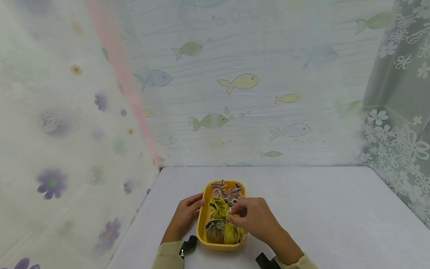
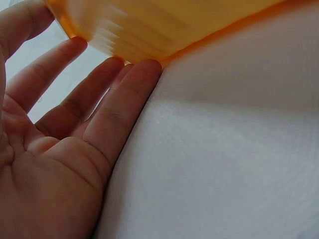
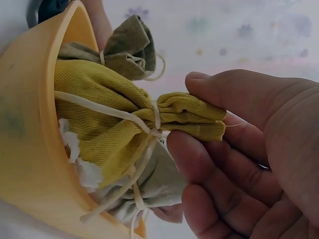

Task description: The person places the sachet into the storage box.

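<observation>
A yellow plastic tray holds several small drawstring pouches. My left hand rests against the tray's left side; in the left wrist view its extended fingertips touch the tray wall. At the front right corner, my right hand pinches the gathered neck of a yellow pouch between thumb and fingers. That pouch sits inside the tray, its pale cord tied round the neck. Beside it are a grey-green pouch and, behind, a yellow-green pouch. Mauve pouches lie at the far end.
The tray stands on a white-covered table near its front edge. A fish-patterned curtain hangs behind, with a flowered sheet to the left. A torn white scrap shows at the tray's rim.
</observation>
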{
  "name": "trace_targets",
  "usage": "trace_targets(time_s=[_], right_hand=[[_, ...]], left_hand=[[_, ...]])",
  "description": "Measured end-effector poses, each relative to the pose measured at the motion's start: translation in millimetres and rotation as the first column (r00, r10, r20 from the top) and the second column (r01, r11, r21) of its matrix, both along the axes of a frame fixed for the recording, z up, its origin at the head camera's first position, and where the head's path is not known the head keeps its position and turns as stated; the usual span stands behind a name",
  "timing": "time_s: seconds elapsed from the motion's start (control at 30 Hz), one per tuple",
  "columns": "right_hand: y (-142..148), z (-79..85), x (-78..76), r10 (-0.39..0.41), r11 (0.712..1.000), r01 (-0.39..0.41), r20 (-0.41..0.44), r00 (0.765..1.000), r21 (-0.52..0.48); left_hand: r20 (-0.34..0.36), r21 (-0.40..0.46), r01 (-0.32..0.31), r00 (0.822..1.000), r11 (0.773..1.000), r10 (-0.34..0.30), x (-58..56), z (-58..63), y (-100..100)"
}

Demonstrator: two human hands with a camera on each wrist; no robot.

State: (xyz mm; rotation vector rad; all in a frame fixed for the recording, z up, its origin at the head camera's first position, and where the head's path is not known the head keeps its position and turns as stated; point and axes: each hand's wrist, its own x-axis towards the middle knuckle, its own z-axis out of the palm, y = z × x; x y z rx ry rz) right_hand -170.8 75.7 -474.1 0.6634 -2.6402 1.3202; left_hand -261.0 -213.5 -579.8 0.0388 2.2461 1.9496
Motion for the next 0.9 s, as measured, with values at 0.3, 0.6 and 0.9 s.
trace_targets(time_s=[0.3,0.6,0.9], right_hand=[[0.1,-1.4,-3.0,0.023,0.997,-0.027,0.042,0.999,0.075],[1.0,-4.7,-6.0,0.045,0.993,-0.055,0.088,0.995,0.108],[5.5,-4.9,-6.5,0.043,0.982,-0.058,0.092,0.995,0.177]], left_hand=[[-0.004,-0.001,0.004,1.000,1.000,-0.004,-0.1,0.7,0.1],[0.005,-0.003,0.007,1.000,1.000,-0.007,-1.5,0.2,-1.3],[-0.002,0.002,0.014,1.000,1.000,-0.014,-1.4,2.3,-1.2]])
